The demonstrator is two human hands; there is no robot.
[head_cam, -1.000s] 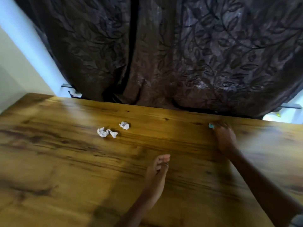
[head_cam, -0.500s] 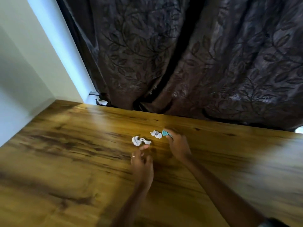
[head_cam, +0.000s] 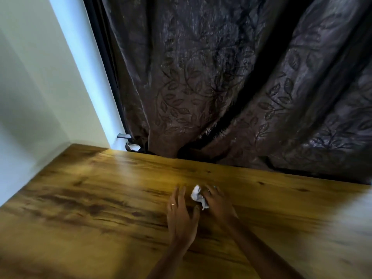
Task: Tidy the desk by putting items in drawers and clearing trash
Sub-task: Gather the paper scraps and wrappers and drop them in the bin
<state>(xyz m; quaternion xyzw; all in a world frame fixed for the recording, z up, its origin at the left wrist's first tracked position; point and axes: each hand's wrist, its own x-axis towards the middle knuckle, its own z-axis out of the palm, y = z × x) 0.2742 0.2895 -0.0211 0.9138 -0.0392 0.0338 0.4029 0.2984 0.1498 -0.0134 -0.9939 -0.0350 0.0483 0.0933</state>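
**Paper scraps: being gathered between both hands**

Item: crumpled white paper scraps (head_cam: 198, 196), lying on the wooden tabletop (head_cam: 100, 198) near its far edge, in front of the dark leaf-patterned curtain (head_cam: 221, 87). Half a second ago they were lying as separate wads with both hands short of them; now they are showing as one bunched clump.

Right hand (head_cam: 218, 204): having carried a small teal object across from the right side of the tabletop, it is now curling over the clump and pressing against its right side; only a faint teal fleck is showing at the fingertips, so whether that object is still being held cannot be told.

Left hand (head_cam: 182, 214): now lying flat, fingers spread and straight, a ring on one finger, thumb reaching toward the paper.

Task note: the trash is apparently being swept together for a single pick-up; nothing is yet leaving the tabletop
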